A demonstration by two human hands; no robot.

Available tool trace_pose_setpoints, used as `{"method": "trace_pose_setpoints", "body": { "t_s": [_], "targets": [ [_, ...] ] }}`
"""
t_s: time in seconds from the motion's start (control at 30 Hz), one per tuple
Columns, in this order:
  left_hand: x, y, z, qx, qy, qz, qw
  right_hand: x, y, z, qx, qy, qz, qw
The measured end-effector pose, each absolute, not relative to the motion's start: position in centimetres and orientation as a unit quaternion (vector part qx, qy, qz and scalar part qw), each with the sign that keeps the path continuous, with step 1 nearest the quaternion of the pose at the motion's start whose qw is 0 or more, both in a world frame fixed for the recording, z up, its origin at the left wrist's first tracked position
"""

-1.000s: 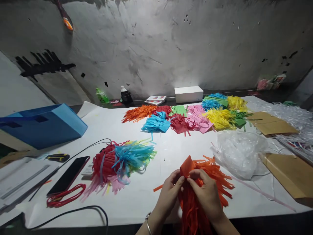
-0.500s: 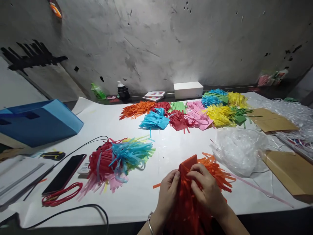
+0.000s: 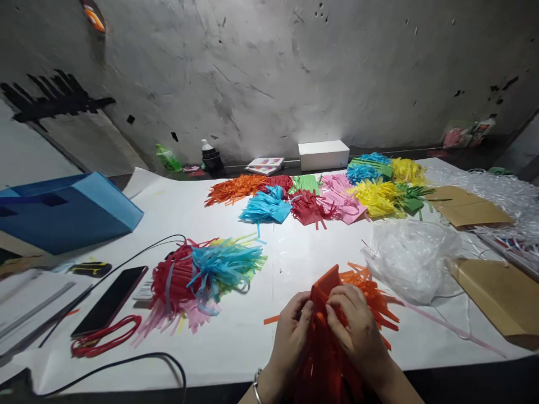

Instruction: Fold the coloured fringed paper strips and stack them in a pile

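Note:
Near the table's front edge, both of my hands grip a fringed sheet of orange tissue paper (image 3: 325,283). My left hand (image 3: 293,325) pinches its left edge between thumb and fingers. The fingers of my right hand (image 3: 356,320) are closed on the paper's upper part, just right of the left hand. Long cut strips of the sheet hang down below my hands past the table edge. Beside my right hand lies more orange fringe (image 3: 373,294) on the white table covering. A loose orange strip (image 3: 270,320) sticks out left of my left hand.
A pile of red, blue and pink fringes (image 3: 206,275) lies to the left, near a phone (image 3: 112,300) and red cord (image 3: 107,336). Colourful fringed bundles (image 3: 311,207) line the back. Clear plastic (image 3: 415,258) and a brown envelope (image 3: 499,292) are at right. A blue box (image 3: 80,210) stands left.
My hands have shifted very slightly, still holding the orange paper; its top fold has opened a little between them. Everything else on the table stays in place.

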State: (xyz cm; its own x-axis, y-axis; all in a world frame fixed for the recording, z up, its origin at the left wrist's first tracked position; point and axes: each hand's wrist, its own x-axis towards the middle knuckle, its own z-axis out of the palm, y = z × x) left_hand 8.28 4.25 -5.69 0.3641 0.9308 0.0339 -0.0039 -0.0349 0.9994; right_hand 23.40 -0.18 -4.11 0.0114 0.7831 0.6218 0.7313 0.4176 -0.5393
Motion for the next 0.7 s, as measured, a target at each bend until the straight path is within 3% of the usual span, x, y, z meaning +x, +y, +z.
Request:
{"method": "trace_pose_setpoints", "body": {
  "t_s": [0.13,0.27,0.4,0.53,0.7],
  "targets": [
    [7.9,5.1,-4.9,0.660,0.367,0.396,0.522,24.0,0.1,-3.7,-0.515,-0.706,0.014,0.485],
    [7.7,5.8,-3.5,0.757,0.354,0.363,0.412,24.9,0.2,-2.9,-0.547,-0.669,-0.119,0.489],
    [7.9,5.4,-3.2,0.798,0.348,0.354,0.341,24.2,-0.3,-2.8,-0.558,-0.711,-0.133,0.407],
    [7.7,5.4,-4.2,0.842,0.319,0.346,0.264,23.7,-0.2,-3.3,-0.574,-0.730,-0.072,0.364],
    [6.8,6.6,-4.9,0.881,0.271,0.368,0.124,25.2,0.3,-1.9,-0.614,-0.673,0.130,0.391]
  ]
}}
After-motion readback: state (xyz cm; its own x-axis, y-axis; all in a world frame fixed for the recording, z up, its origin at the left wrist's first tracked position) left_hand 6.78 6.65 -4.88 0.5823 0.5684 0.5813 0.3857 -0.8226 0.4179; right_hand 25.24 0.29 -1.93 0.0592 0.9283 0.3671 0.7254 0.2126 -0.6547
